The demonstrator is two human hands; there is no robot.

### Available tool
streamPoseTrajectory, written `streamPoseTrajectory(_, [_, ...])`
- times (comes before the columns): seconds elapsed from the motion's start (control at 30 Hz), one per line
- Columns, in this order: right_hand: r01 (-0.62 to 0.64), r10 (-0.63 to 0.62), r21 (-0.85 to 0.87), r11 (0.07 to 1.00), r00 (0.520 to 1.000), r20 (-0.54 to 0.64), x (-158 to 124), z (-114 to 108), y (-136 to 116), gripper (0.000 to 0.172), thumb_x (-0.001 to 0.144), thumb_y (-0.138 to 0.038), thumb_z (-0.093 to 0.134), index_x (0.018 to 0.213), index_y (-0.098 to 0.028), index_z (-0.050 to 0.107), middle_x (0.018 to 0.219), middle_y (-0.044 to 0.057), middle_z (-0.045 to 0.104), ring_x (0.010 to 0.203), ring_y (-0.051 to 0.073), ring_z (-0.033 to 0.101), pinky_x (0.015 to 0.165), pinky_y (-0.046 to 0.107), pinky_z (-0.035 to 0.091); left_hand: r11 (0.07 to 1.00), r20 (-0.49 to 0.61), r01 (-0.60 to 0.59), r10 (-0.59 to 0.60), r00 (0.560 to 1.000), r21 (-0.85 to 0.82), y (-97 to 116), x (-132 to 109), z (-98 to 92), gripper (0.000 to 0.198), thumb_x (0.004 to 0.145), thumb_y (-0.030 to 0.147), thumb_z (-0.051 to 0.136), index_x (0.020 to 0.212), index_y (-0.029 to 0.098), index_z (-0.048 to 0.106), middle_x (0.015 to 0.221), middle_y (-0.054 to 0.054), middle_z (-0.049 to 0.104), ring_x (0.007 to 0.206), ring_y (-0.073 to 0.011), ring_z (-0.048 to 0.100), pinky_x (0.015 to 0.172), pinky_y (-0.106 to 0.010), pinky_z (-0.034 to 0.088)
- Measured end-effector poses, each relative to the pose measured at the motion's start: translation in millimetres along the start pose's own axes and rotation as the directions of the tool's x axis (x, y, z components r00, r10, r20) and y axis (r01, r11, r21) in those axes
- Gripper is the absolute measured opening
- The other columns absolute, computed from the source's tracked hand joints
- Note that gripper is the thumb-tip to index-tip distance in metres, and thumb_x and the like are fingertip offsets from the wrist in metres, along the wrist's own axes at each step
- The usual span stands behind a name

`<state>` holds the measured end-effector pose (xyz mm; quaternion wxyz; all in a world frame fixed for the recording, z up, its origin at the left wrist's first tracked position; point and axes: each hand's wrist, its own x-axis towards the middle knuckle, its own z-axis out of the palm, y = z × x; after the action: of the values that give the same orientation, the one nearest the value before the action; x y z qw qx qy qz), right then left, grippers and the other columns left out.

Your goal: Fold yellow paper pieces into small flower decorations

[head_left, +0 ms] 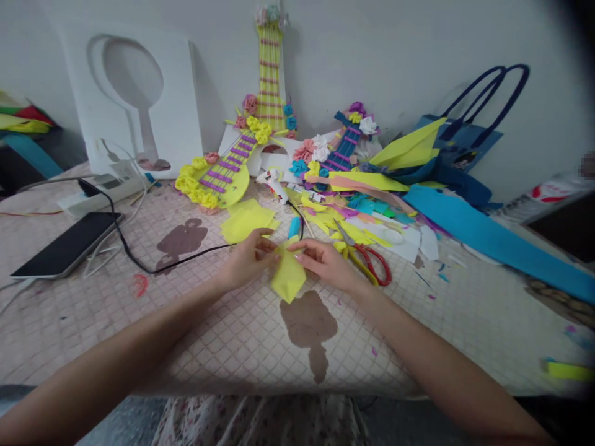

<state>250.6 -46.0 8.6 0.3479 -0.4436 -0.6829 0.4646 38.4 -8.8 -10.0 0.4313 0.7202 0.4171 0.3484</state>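
Between my hands, a small piece of yellow paper (289,277) hangs with its folded, pointed end toward me. My left hand (251,257) pinches its upper left edge, and my right hand (323,260) has thumb and fingers on its upper right side. Just behind the fingers lie a blue stick-like piece (294,227) and a stack of yellow paper sheets (247,220). Red-handled scissors (382,266) rest right of my right hand. A white glue gun (274,186) with a black cord lies farther back.
Decorated paper guitars (232,162) lean on the wall beside a white cut-out board (174,93). Paper scraps (367,217) and a long blue sheet (502,238) spread to the right. A black tablet-like device (67,244), cables and a power strip (100,192) occupy the left.
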Motion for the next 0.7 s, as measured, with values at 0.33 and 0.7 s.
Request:
streamPoseTrajectory(0.33, [0.014,-0.018,0.103,0.995,0.999,0.039,-1.0,-0.7,-2.7,0.019,0.085,-0.032,0.056,0.101,-0.022,0.055,0.093,0.002,0.061,0.081,0.015,0.059,0.072,0.03,0.049,0.983,0.093,0.062,-0.047,0.995,-0.171,13.8,-0.8,-0.6,0.042,0.075,0.04,0.068,0.105,0.014,0.056,0.1,-0.008,0.062,0.076,-0.0118,0.057,0.063,-0.024,0.046])
streamPoseTrajectory(0.7, [0.172,-0.336,-0.39,0.905,0.851,-0.404,-4.3,-2.4,-8.5,0.021,0.088,-0.031,0.053,0.108,-0.023,0.051,0.106,0.009,0.056,0.093,0.021,0.055,0.082,0.039,0.047,0.779,0.092,0.344,-0.349,0.932,-0.525,9.1,0.1,2.9,0.022,0.072,0.027,0.071,0.079,0.014,0.055,0.071,0.001,0.058,0.058,-0.0064,0.054,0.05,-0.017,0.041])
